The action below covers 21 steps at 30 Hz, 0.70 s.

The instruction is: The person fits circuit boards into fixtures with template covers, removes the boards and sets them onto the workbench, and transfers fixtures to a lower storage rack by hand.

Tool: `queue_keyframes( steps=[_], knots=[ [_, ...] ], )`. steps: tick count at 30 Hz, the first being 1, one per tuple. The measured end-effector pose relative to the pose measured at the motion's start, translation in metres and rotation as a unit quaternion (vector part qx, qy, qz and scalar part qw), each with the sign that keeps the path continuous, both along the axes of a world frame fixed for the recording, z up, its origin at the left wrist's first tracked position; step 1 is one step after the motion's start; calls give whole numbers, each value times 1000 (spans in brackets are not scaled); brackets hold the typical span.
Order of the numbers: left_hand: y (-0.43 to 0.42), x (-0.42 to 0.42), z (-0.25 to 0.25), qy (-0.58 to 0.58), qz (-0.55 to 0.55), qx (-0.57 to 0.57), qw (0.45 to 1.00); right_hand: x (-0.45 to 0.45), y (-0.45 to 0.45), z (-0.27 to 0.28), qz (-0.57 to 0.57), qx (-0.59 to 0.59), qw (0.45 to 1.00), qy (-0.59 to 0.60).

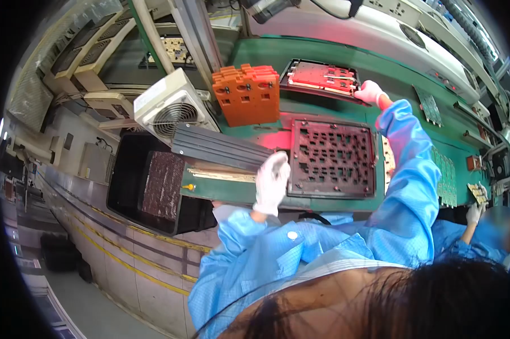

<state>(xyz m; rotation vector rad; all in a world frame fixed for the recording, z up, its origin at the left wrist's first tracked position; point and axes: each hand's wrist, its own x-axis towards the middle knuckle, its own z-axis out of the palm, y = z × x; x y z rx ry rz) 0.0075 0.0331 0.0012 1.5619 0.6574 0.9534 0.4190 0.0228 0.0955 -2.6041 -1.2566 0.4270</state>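
Right grip (369,92) pinches the black tray (318,92) by its corner, the tray stretching leftward from it; left grip (272,179) curls loosely, contents unclear, just left of the perforated fixture (335,160).

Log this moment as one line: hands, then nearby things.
Left hand: beside black slotted frame, contact unclear | Right hand: at black tray's right end | Nearby: orange blocks
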Motion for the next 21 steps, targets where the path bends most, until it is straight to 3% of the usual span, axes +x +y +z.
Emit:
queue_keyframes(
  steps=[3, 5, 7, 9, 10, 11, 13, 14, 15, 16, 17, 18, 19, 20, 21],
  knots=[
    [24, 32, 28, -124, -117, -276, 946, -22, -62, 11, -36, 22, 996, 82],
    [46, 56, 23, -165, -184, -341, 907, -32, -99, 14, -29, 40, 995, 87],
    [62, 85, 33, -120, -144, -379, 906, -50, -126, 23, -43, 64, 989, 122],
    [71, 106, 39, -83, -99, -427, 895, -55, -150, 19, -12, 61, 997, 55],
    [81, 108, 33, 33, -150, -353, 923, -54, -157, 17, 54, 65, 996, -34],
    [86, 108, 24, 147, -199, -269, 931, -56, -165, 16, 39, 60, 997, -26],
    [71, 107, 36, 127, -166, -324, 923, -62, -177, 13, 29, 77, 997, -5],
    [79, 97, 18, 77, -180, 121, 973, -66, -184, 10, 31, 73, 997, -6],
    [85, 83, -1, 1, -157, 540, 827, -72, -191, 6, 33, 68, 997, -9],
    [75, 68, -1, 8, -127, 554, 823, -86, -197, 3, 46, 55, 996, -53],
    [62, 52, 3, 17, -96, 566, 819, -107, -202, 8, 26, 47, 998, -25],
    [51, 41, 14, 119, -133, 424, 888, -114, -210, -9, 27, 76, 996, -38],
    [42, 32, 24, 218, -166, 268, 924, -126, -216, -18, 41, 110, 992, -44],
    [36, 25, 25, 288, -151, 277, 904, -136, -222, -26, 49, 120, 991, -27],
    [28, 20, 29, 324, -131, 191, 917, -139, -228, -45, 74, 147, 985, -57]
  ],
)
